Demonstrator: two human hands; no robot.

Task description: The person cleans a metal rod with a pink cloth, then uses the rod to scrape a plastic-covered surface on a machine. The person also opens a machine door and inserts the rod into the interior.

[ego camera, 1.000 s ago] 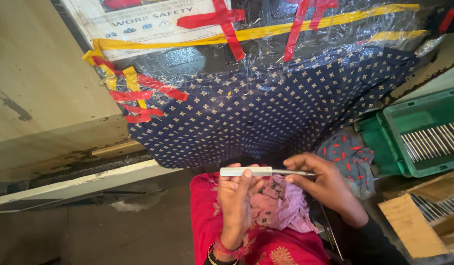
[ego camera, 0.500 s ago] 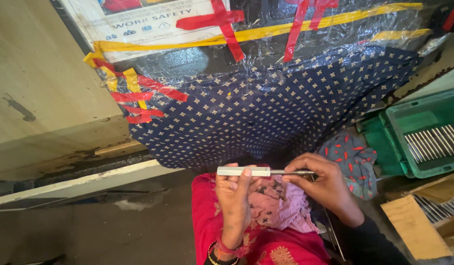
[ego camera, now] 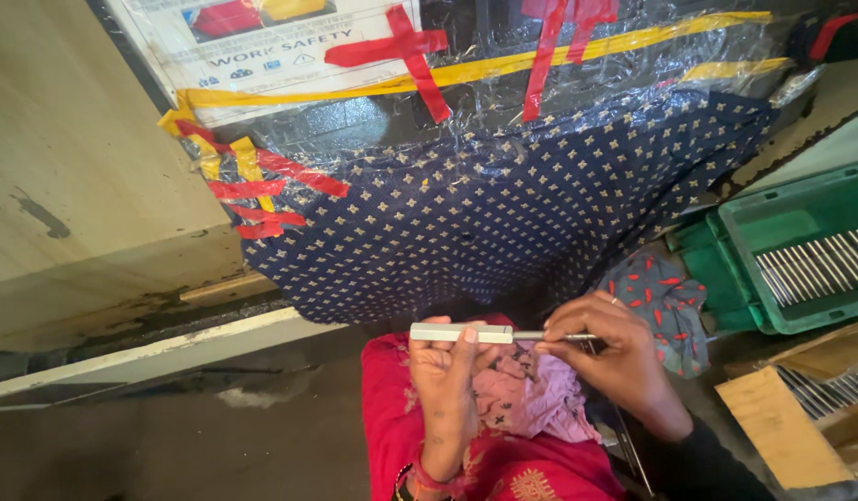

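Here I see a slim white bar point(ego camera: 458, 333) held level above a lap in red cloth point(ego camera: 392, 427), near the lower middle of the view. A thin metal rod point(ego camera: 561, 337) sticks out of its right end. My left hand point(ego camera: 445, 385) rises from below, palm toward me, fingers and thumb closed around the bar. My right hand point(ego camera: 607, 357) comes in from the lower right, wrist bent, its fingertips pinched together on the rod. The two hands are just beside each other, with the bar bridging them.

Under the hands lies a crumpled pink rag point(ego camera: 531, 394). Beyond them, a dark blue cloth with small pale dots point(ego camera: 503, 204) hangs over a bulky shape wrapped in clear plastic, with red tape point(ego camera: 401, 46) and yellow tape point(ego camera: 503, 67). At the right edge sits a green crate point(ego camera: 781, 218) holding a row of metal rods point(ego camera: 814, 264). A grey patterned cloth point(ego camera: 661, 297) lies between the crate and my right hand. A cardboard box point(ego camera: 772, 422) shows in the lower right corner.
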